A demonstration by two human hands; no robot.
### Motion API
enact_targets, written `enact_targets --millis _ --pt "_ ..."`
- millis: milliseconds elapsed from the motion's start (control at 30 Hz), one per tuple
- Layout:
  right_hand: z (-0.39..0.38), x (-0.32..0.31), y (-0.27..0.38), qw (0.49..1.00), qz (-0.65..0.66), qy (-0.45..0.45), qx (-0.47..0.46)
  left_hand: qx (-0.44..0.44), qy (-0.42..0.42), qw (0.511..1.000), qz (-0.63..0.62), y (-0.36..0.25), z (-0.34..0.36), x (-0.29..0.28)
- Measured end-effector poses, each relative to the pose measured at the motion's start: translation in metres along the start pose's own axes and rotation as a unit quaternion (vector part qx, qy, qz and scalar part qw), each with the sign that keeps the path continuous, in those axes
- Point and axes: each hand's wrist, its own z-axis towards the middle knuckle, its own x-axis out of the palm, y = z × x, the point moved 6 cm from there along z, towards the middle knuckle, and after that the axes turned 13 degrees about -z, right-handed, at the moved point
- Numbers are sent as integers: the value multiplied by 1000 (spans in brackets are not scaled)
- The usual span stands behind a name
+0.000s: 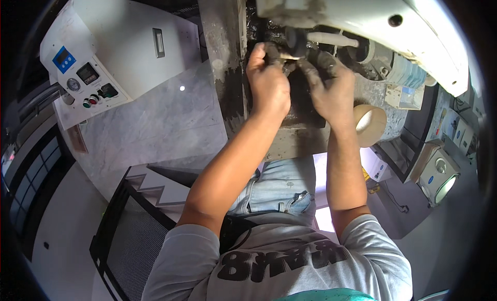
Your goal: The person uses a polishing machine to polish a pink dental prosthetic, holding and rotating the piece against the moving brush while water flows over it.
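Note:
My left hand [270, 88] is closed, thumb and fingers pinched on a small pale, slim piece [290, 56] of a kind I cannot make out. My right hand [334, 91] has its fingers curled and pinched at the other end of that piece. Dark wet grime coats the fingertips of both hands. Just above the piece is a dark round wheel [296, 39], close to or touching it; I cannot tell which. From the wheel a whitish shaft [334, 39] runs to the right. Beneath the hands lies a dark, wet trough [303, 101].
A white machine cover [357, 11] overhangs the hands. At left stands a white control box [129, 37] with gauges and buttons on a grey marbled surface [165, 114]. A round tan container [370, 126] sits by my right wrist. A lit work lamp [444, 187] is farther right.

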Motion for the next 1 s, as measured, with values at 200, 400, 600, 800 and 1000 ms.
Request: enact_targets --millis 200,400,600,800,1000 --pt "-2 -1 -10 995 75 40 57 -86 -40 994 -48 8 -7 -9" --pt "-8 0 -4 987 137 78 19 118 38 971 206 -46 -24 0" --pt "2 32 -9 983 -128 126 -46 110 89 985 102 -62 -38 9" --pt "-48 63 11 915 -267 274 -126 74 47 996 24 -63 -30 -3" --pt "-88 50 5 930 -203 264 -153 55 38 995 79 -58 -27 -9"
